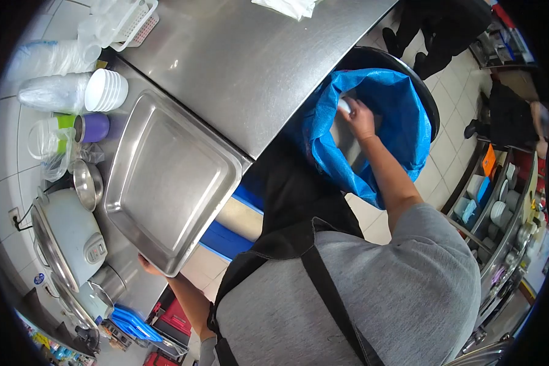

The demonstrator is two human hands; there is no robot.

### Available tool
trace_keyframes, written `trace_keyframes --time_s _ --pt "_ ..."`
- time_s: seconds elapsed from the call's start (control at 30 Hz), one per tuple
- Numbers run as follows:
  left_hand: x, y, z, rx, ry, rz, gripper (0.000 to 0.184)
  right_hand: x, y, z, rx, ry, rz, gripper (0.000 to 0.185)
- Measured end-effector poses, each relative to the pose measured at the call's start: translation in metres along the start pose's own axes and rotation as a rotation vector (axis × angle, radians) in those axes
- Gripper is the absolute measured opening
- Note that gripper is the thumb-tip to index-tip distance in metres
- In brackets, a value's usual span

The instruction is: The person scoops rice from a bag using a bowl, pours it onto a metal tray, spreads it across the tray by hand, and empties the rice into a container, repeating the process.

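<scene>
My left hand (147, 266) is closed at the near corner of a shallow rectangular steel tray (174, 174), its fingers partly hidden by the rim. The tray has nothing in it and rests on the steel counter. My right hand (361, 120) reaches down into a blue woven bag (402, 110), closed round a small white cup (344, 106); most of the cup is covered by my fingers. Pale, grainy or powdery contents (348, 143) lie inside the bag below that hand. The bag's top is folded outward and stands in a black round bin (434, 100).
A steel worktop (244, 61) stretches ahead. Along the left wall stand stacked white cups (106, 90), a purple cup (95, 128), a metal bowl (88, 183) and a rice cooker (73, 235). Shelves of dishes (500, 213) line the right, with other people (439, 30) beyond.
</scene>
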State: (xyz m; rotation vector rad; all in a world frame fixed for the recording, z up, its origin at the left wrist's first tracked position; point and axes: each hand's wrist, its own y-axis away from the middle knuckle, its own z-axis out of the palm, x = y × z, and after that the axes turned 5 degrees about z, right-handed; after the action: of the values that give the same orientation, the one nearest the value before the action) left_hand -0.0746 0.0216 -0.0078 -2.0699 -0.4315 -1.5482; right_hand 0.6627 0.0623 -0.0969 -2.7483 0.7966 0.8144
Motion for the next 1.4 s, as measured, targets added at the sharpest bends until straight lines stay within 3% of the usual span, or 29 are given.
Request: trace_keyframes --time_s 0.13,0.17,0.27,0.37,0.47,0.7,0.77,0.83,0.87,0.93,1.03,1.13,1.23,1.4 --pt "0.006 0.002 0.008 0.008 0.06 -0.018 0.028 0.035 -0.007 0.007 -0.035 -0.226 0.327 0.058" --pt "0.003 0.003 0.009 0.016 0.016 -0.002 0.027 0.055 -0.008 0.017 -0.085 -0.26 0.394 0.067" --pt "-0.003 0.002 -0.003 0.013 -0.102 0.034 0.027 0.093 -0.002 0.039 -0.08 -0.056 0.594 0.066" --pt "-0.006 0.0 -0.002 0.007 -0.077 0.059 0.027 0.085 0.022 0.028 0.181 -0.19 0.447 0.072" --pt "-0.01 0.001 -0.002 0.062 0.005 0.051 0.027 0.088 0.032 -0.008 -0.11 -0.301 0.763 0.079" --pt "-0.004 0.002 0.004 0.062 0.08 -0.02 0.024 0.082 0.072 -0.056 0.145 -0.845 0.839 0.087" --pt "-0.005 0.001 0.003 0.05 -0.065 0.038 0.024 0.08 0.08 -0.061 0.191 -1.004 0.875 0.088" --pt "-0.005 0.001 -0.002 0.018 -0.467 0.216 0.025 0.072 0.086 -0.068 0.161 -1.129 0.952 0.089" --pt "-0.005 -0.002 -0.002 0.016 -0.344 0.181 0.025 0.063 0.088 -0.075 0.148 -1.19 0.992 0.089" --pt "-0.008 -0.001 0.002 0.009 -0.092 0.097 0.027 0.058 0.089 -0.053 0.227 -1.105 1.08 0.09" --pt "-0.007 -0.003 0.001 0.034 0.075 -0.05 0.028 0.055 0.089 -0.034 0.168 -1.318 1.003 0.092" --pt "-0.014 -0.004 -0.003 0.045 -0.075 0.053 0.029 0.057 0.082 -0.024 0.187 -1.386 1.104 0.082" --pt "-0.011 -0.003 -0.004 0.01 0.111 -0.029 0.027 0.051 0.078 -0.023 0.289 -1.333 1.048 0.09" --pt "-0.004 0.001 0.003 0.062 -0.073 0.071 0.024 0.038 0.086 -0.052 0.39 -1.26 1.067 0.084"
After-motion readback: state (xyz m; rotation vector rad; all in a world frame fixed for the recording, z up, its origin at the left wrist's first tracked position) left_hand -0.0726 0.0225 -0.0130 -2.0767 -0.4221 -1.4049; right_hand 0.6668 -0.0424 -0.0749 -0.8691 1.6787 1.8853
